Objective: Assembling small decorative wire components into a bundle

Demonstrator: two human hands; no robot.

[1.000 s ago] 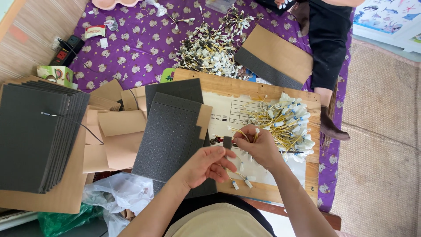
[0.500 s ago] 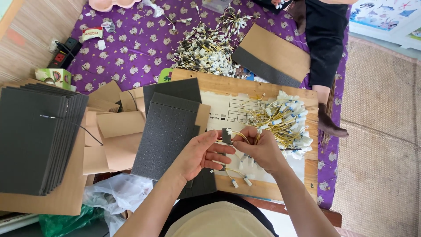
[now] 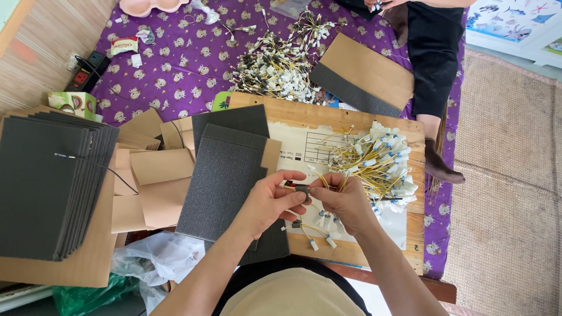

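My left hand [image 3: 270,200] and my right hand [image 3: 345,199] meet over a wooden board [image 3: 328,112]. Between their fingertips they pinch a small dark grey foam piece [image 3: 302,189] wrapped on thin yellow wires [image 3: 324,180]. The wires hang down to white connectors [image 3: 322,225] below my right hand. A pile of yellow wires with white connectors [image 3: 377,164] lies on the board just right of my hands. A dark grey foam sheet [image 3: 225,178] lies under and left of my left hand.
A stack of dark foam sheets [image 3: 44,184] on cardboard sits far left, with brown backing papers [image 3: 155,181] beside it. Another wire heap [image 3: 278,70] lies on the purple cloth [image 3: 175,64]. Another person's dark-clothed leg [image 3: 432,64] is at the upper right. A power strip [image 3: 88,70] lies at the upper left.
My left hand has come in from lower left to join the right hand on the foam piece. Both hands now hold the wires together, slightly lower on the board.
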